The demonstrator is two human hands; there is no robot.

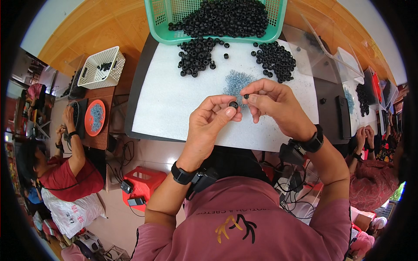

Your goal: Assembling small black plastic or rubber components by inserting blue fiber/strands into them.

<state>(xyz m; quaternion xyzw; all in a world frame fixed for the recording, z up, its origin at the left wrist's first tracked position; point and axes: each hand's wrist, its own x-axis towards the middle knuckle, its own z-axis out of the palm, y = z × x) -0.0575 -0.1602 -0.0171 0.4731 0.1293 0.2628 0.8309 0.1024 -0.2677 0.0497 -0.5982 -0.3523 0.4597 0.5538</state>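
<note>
My left hand (213, 115) pinches a small black bead-like part (234, 105) with a round opening between thumb and fingertips. Facing it, my right hand (272, 102) grips another small black piece (246, 96), darker at its tip and partly covered by the fingers. The two pieces are close together but apart. Just beyond my hands lies a heap of tiny bluish translucent pieces (238, 80) on the white foam sheet (161, 95). Two piles of black round parts, a left pile (196, 56) and a right pile (278, 61), sit farther back.
A green basket (161, 36) full of black parts stands at the far edge. A transparent plastic box (324, 56) is at the right. Co-workers sit on both sides, with a white basket (114, 69) and red plate (101, 128) at left. A red stool (146, 180) stands below.
</note>
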